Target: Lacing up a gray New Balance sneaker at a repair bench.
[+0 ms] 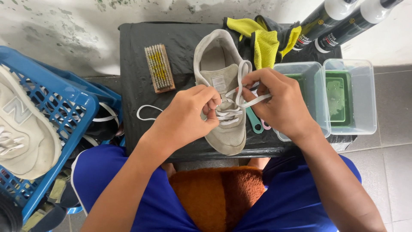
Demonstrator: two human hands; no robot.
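Observation:
A worn beige sneaker (pixel 223 133) lies on a black-covered low table (pixel 137 47), toe toward me. My left hand (pixel 184 118) pinches the white shoelace (pixel 234 112) at the eyelets near the tongue. My right hand (pixel 279 101) grips another stretch of the same lace, pulling a loop up over the shoe's opening. A loose end of the lace (pixel 146 112) trails left across the table.
A wooden scrub brush (pixel 159 68) lies left of the shoe. Yellow-grey cloths (pixel 264 41) and two cleaner bottles (pixel 339 21) sit at the back. Two clear tubs (pixel 343 96) stand right. A blue crate (pixel 51 124) holds a white sneaker (pixel 23 133). An orange towel (pixel 219 193) covers my lap.

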